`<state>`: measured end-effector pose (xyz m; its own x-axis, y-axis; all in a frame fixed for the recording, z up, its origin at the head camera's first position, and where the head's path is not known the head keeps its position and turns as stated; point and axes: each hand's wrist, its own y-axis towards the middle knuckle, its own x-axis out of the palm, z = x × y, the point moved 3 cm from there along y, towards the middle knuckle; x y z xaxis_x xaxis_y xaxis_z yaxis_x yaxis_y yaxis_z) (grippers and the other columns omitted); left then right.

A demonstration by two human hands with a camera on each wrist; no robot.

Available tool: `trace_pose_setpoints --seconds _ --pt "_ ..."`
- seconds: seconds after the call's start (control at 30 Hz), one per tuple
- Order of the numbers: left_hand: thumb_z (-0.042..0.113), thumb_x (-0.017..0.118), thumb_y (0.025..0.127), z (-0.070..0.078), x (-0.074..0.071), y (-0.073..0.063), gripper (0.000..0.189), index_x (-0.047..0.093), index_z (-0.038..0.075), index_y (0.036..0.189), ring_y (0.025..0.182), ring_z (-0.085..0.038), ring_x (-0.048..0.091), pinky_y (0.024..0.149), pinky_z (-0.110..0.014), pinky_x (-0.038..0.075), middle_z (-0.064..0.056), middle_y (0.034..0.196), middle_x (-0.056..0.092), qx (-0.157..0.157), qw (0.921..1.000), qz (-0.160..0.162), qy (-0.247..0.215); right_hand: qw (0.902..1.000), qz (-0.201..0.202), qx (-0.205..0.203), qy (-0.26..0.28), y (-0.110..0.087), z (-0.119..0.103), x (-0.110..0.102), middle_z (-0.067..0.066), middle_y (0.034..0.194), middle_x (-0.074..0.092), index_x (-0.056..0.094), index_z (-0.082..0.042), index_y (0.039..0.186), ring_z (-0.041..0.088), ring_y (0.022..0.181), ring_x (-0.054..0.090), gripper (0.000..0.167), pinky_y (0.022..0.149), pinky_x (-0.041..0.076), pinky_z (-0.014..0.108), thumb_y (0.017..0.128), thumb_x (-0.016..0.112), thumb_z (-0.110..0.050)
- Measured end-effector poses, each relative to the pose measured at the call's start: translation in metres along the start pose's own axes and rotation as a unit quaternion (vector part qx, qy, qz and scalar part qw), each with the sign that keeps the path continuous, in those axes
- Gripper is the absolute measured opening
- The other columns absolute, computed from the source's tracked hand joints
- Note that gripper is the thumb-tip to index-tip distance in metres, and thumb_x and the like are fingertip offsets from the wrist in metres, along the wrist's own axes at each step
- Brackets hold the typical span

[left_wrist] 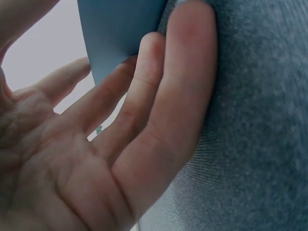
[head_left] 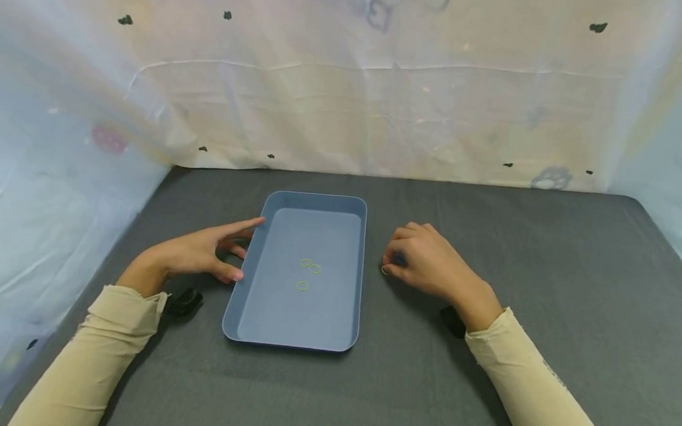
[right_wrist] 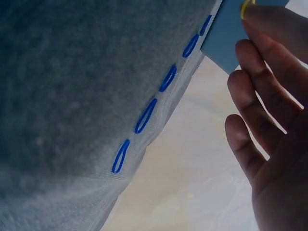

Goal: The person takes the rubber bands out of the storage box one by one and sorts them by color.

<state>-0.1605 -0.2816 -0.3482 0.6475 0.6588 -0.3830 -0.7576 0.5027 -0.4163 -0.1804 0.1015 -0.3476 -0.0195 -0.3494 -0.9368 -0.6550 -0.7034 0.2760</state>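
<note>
My left hand (head_left: 197,251) rests on the left side of a blue-grey tray (head_left: 319,319), thumb and fingertips spread along its outer wall. The left wrist view has the fingers (left_wrist: 149,72) fairly straight against that wall, near the grey cloth. Three thin yellow rubber bands (head_left: 302,285) lie in the middle of the tray, two of them close together. To the right of the tray, my right hand (head_left: 428,261) pinches another yellow band (right_wrist: 244,9) between thumb and forefinger, low over the table. Its other fingers are loosely bent.
Several blue rubber bands (right_wrist: 146,116) lie in a row on the grey cloth in the right wrist view; my right hand mostly covers them in the head view. A patterned curtain (head_left: 385,122) hangs behind the table (head_left: 499,213), with pale sheeting at both sides.
</note>
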Motion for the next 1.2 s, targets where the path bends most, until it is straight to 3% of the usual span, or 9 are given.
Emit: trace_pose_setpoints --seconds 0.77,1.2 --pt "0.019 0.083 0.082 0.0023 0.0002 -0.0033 0.111 0.007 0.028 0.162 0.138 -0.044 0.036 0.084 -0.04 0.058 -0.021 0.164 0.014 0.0 1.0 0.0 0.01 0.9993 -0.035 0.012 -0.001 -0.0007 -0.0062 0.0073 -0.006 0.088 0.067 0.075 -0.02 0.082 0.017 0.09 0.058 0.007 0.089 0.045 0.042 0.083 0.082 -0.023" --pt "0.018 0.083 0.082 0.0009 0.0003 -0.0033 0.111 0.007 0.028 0.162 0.138 -0.045 0.037 0.083 -0.04 0.058 -0.021 0.164 0.014 0.001 0.9999 0.002 0.011 0.9989 -0.046 -0.005 0.006 0.0012 -0.0053 0.0086 -0.005 0.09 0.068 0.077 -0.02 0.087 0.018 0.091 0.059 0.004 0.09 0.047 0.044 0.085 0.08 -0.022"
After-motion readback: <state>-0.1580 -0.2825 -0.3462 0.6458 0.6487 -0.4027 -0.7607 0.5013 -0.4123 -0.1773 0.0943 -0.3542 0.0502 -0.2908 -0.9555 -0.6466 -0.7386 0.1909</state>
